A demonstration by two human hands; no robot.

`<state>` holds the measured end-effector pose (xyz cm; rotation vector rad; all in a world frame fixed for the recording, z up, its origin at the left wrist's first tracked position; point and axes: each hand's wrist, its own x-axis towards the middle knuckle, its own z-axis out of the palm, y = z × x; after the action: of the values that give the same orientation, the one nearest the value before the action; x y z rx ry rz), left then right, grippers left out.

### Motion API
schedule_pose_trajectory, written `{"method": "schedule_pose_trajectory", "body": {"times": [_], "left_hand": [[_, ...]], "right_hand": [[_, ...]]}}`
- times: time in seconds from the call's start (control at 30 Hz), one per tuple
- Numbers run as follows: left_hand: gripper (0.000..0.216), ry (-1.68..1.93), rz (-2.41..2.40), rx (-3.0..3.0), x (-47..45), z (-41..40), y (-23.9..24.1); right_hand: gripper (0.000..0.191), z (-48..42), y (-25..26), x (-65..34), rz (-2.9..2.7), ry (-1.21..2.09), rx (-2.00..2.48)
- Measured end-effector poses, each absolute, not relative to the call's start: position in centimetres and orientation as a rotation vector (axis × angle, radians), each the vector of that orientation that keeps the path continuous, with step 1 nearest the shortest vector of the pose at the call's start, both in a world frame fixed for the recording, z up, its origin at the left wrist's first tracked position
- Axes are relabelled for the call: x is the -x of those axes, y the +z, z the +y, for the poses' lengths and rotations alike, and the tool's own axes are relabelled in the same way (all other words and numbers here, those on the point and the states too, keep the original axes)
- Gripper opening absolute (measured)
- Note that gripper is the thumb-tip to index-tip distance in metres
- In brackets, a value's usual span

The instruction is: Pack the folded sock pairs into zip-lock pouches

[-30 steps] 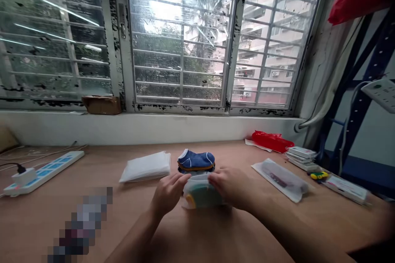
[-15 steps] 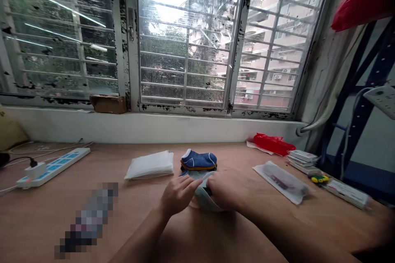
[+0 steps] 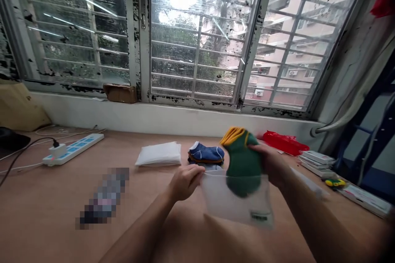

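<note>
A green sock (image 3: 244,160) with a yellow ribbed cuff is partly inside a frosted clear plastic bag (image 3: 222,201), its lower end seen through the film. My right hand (image 3: 270,162) is closed on the sock's right side, somewhat blurred. At the bag's upper left corner, my left hand (image 3: 187,181) pinches the rim between thumb and fingers. Just behind the bag lies a small stack of folded socks (image 3: 206,153), a blue one with white trim on top. The bag carries a small dark label near its lower right corner.
A stack of white bags (image 3: 159,154) lies left of the socks. Further left are a power strip (image 3: 82,148) and a pixelated object (image 3: 103,199). At right are another frosted bag (image 3: 310,183), a red plastic bag (image 3: 285,142), small boxes (image 3: 316,160) and a yellow-green item (image 3: 335,183).
The green sock has come into view in my right hand, which has moved up and right. The frosted bag now hangs spread out from my left hand. The camera view has shifted.
</note>
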<state>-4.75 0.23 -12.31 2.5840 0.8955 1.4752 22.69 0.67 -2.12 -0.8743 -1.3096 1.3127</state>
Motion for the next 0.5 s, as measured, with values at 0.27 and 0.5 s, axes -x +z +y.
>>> {"method": "schedule_pose_trajectory", "body": {"times": [0.27,0.5], "left_hand": [[0.016,1.600,1.142,-1.754,9.9,2.1,-7.1],[0.039,2.233,1.312,-1.470,19.5,4.7,-2.0]], "right_hand": [[0.022,8.7,-4.1,-24.5,-0.646,1.297,0.159],[0.027,10.9,-11.8,-22.9,-0.582,1.538,0.526]]}}
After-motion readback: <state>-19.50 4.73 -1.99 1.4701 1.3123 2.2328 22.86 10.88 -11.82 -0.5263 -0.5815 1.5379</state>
